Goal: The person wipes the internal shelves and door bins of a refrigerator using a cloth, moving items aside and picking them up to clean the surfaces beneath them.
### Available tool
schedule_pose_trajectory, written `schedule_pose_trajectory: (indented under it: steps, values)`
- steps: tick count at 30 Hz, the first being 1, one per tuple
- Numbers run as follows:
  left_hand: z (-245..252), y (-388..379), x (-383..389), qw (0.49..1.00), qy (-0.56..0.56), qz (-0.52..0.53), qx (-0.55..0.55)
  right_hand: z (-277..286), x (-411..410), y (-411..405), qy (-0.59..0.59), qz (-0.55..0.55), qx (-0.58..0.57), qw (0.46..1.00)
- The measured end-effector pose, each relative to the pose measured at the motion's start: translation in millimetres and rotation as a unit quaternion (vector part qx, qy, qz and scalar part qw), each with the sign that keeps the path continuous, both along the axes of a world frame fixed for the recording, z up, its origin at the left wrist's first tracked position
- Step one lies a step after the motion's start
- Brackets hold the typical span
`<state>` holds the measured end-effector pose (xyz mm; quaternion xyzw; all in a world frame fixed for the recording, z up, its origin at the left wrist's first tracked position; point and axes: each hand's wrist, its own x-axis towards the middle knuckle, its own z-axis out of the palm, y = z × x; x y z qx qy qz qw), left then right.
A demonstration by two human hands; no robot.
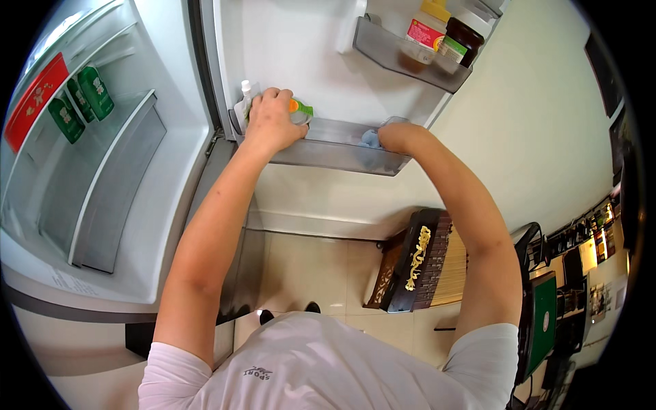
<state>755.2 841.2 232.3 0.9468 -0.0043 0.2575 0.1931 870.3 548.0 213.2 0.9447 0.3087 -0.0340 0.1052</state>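
Note:
My left hand (pixel 271 115) is curled around a clear container (pixel 301 114) with a green and orange label, at the left end of the lower door bin (pixel 328 154). Beside its fingers stands a white-capped squeeze pouch (pixel 245 97), partly covered by the hand. At the bin's right end, my right hand (pixel 394 136) reaches down inside with a light-blue cloth (pixel 370 139) bunched against it. Its fingers are mostly hidden by the hand itself and the bin's grey translucent wall.
The upper door bin (pixel 405 61) holds a yellow-capped bottle (pixel 428 28) and a dark jar (pixel 464 41). Green cans (pixel 96 92) and a red box (pixel 36 102) sit on the fridge shelf to the left. A stringed zither (pixel 425 261) stands beyond the open door.

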Motion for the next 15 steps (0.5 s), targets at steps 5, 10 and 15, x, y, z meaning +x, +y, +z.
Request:
schedule_pose_trajectory:
  steps: [5,10,15]
  values:
    - [1,-1,0,1.0,0.003,-0.004,-0.011,23,-6,39,0.093,0.014,-0.11,0.989]
    - [-1,4,0,1.0,0.001,-0.002,-0.004,26,-14,107,0.305,0.049,0.035,0.951]
    - [-2,10,-3,0.999,-0.026,-0.02,-0.016,10,-23,115,0.365,0.075,0.273,0.887]
